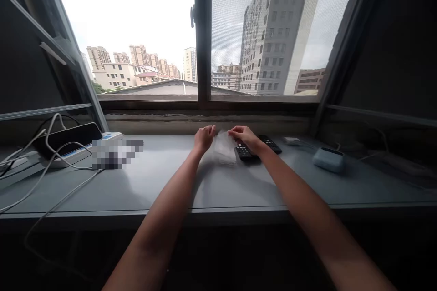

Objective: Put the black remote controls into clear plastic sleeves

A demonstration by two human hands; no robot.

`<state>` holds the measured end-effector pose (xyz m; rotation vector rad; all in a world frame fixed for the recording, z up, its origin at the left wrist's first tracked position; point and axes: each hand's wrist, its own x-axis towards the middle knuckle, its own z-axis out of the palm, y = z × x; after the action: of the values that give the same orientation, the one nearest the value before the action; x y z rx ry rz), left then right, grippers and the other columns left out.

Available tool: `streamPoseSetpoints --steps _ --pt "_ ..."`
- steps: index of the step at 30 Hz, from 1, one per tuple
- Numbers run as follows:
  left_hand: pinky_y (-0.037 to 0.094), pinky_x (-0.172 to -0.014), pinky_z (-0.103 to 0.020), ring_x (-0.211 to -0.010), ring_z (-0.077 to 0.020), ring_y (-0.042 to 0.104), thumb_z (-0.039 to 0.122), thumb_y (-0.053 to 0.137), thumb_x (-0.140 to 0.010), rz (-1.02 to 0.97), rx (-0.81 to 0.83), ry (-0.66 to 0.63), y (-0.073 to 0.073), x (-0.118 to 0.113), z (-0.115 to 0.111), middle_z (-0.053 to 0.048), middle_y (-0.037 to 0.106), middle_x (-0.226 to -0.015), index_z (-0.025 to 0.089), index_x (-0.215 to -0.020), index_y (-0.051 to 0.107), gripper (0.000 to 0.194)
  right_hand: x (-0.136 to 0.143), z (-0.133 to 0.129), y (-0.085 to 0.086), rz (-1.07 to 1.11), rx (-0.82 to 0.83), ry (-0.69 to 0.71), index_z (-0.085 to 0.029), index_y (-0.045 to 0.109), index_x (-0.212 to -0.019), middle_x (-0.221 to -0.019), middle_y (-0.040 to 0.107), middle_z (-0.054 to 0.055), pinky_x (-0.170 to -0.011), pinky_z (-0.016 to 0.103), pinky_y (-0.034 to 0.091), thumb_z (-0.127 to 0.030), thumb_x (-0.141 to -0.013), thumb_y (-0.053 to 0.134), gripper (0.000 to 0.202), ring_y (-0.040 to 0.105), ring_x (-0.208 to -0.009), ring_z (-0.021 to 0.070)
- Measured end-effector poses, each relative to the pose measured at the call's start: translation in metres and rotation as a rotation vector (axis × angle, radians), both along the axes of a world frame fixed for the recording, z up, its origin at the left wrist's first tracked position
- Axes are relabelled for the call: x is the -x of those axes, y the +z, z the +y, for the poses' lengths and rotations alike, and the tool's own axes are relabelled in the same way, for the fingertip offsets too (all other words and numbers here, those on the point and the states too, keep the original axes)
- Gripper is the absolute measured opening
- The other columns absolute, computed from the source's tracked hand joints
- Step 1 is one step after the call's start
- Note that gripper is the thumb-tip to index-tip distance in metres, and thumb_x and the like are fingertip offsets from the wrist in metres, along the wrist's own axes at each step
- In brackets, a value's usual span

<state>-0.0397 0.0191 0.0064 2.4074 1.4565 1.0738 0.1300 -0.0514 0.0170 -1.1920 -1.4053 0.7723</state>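
A clear plastic bag (224, 148) hangs between my two hands over the grey desk, its lower end close to the surface. My left hand (205, 138) is closed at the bag's upper left edge. On the other side, my right hand (246, 136) pinches the top right edge between thumb and fingers. Under and beside my right hand lies a black remote control (246, 152), partly covered by the hand. A second black remote (270, 143) lies just to its right, also partly hidden by my wrist. The bag looks blurred, and I cannot make out anything inside it.
On the left, a dark-screened device (68, 143) leans by a white box (112, 136), with white cables (51, 163) trailing over the desk's edge (102, 213). A pale blue device (328, 160) and a small white adapter (292, 140) lie on the right. A window (203, 32) stands behind.
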Motion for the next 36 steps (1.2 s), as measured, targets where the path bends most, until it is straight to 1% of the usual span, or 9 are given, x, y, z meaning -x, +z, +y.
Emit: streamPoseSetpoints --steps 4,7,13,17,20,23,26,30,36 --pt "0.037 -0.064 -0.024 -0.074 -0.0184 0.063 0.051 0.029 -0.098 0.043 -0.086 -0.042 0.003 -0.007 -0.010 -0.005 0.067 -0.070 0.019 -0.073 0.063 0.053 -0.006 0.011 -0.003 0.013 -0.149 -0.282 -0.020 0.056 -0.065 -0.066 0.062 0.002 -0.052 0.025 0.042 -0.066 -0.051 0.077 0.052 0.054 -0.062 0.0144" --pt "0.036 -0.064 -0.024 -0.073 -0.0184 0.063 0.058 0.037 -0.094 0.128 -0.142 -0.158 0.004 -0.017 -0.022 -0.004 0.068 -0.074 0.019 -0.079 0.064 0.049 -0.005 0.018 -0.008 0.000 -0.209 -0.368 -0.021 0.054 -0.067 -0.063 0.061 0.000 -0.057 0.027 0.044 -0.067 -0.055 0.075 0.051 0.057 -0.062 0.0160" --pt "0.038 -0.068 -0.024 -0.084 -0.0197 0.066 0.045 0.036 -0.098 0.191 -0.190 -0.238 0.006 -0.030 -0.037 -0.004 0.071 -0.094 0.022 -0.106 0.061 0.036 -0.001 0.019 -0.015 0.187 -0.184 -0.220 -0.021 0.053 -0.069 -0.065 0.058 -0.002 -0.057 0.026 0.045 -0.073 -0.055 0.071 0.056 0.057 -0.060 0.0133" --pt "0.040 -0.070 -0.023 -0.087 -0.0187 0.066 0.034 0.037 -0.098 0.151 -0.160 -0.229 0.007 -0.028 -0.034 -0.004 0.072 -0.099 0.023 -0.102 0.064 0.029 0.001 0.018 -0.016 0.275 -0.199 -0.103 -0.019 0.062 -0.077 -0.074 0.066 0.001 -0.068 0.028 0.050 -0.067 -0.051 0.077 0.056 0.062 -0.070 0.0139" --pt "0.040 -0.071 -0.023 -0.085 -0.0179 0.066 0.027 0.035 -0.098 0.081 -0.115 -0.162 0.008 -0.025 -0.031 -0.004 0.072 -0.092 0.021 -0.091 0.066 0.032 0.003 0.021 -0.016 0.185 -0.207 -0.093 -0.019 0.067 -0.080 -0.079 0.069 0.003 -0.076 0.031 0.054 -0.061 -0.051 0.079 0.054 0.064 -0.073 0.0156" --pt "0.040 -0.070 -0.023 -0.082 -0.0173 0.066 0.026 0.034 -0.098 0.037 -0.094 -0.141 0.009 -0.024 -0.030 -0.004 0.072 -0.086 0.020 -0.086 0.066 0.034 0.003 0.024 -0.018 0.097 -0.206 -0.178 -0.019 0.067 -0.076 -0.075 0.070 0.004 -0.074 0.033 0.055 -0.054 -0.055 0.079 0.043 0.064 -0.069 0.0168" --pt "0.040 -0.071 -0.023 -0.082 -0.0178 0.066 0.035 0.033 -0.099 0.052 -0.084 -0.159 0.008 -0.025 -0.029 -0.003 0.072 -0.085 0.021 -0.087 0.065 0.037 0.003 0.024 -0.019 0.046 -0.206 -0.244 -0.020 0.066 -0.072 -0.071 0.069 0.004 -0.069 0.033 0.056 -0.048 -0.063 0.077 0.032 0.064 -0.065 0.0173" --pt "0.041 -0.073 -0.026 -0.086 -0.0214 0.066 0.050 0.038 -0.096 0.082 -0.073 -0.085 0.007 -0.027 -0.030 -0.005 0.071 -0.086 0.021 -0.087 0.064 0.040 0.004 0.017 -0.016 -0.066 -0.220 -0.312 -0.020 0.062 -0.066 -0.064 0.065 0.001 -0.060 0.030 0.052 -0.040 -0.066 0.075 0.023 0.060 -0.056 0.0158" --pt "0.041 -0.074 -0.027 -0.088 -0.0225 0.067 0.035 0.042 -0.095 0.145 -0.113 -0.048 0.006 -0.029 -0.033 -0.006 0.072 -0.092 0.022 -0.090 0.064 0.026 0.007 0.006 -0.013 -0.477 -0.233 -0.518 -0.022 0.053 -0.070 -0.070 0.063 0.000 -0.058 0.025 0.042 -0.025 -0.076 0.063 0.013 0.060 -0.062 0.0159"
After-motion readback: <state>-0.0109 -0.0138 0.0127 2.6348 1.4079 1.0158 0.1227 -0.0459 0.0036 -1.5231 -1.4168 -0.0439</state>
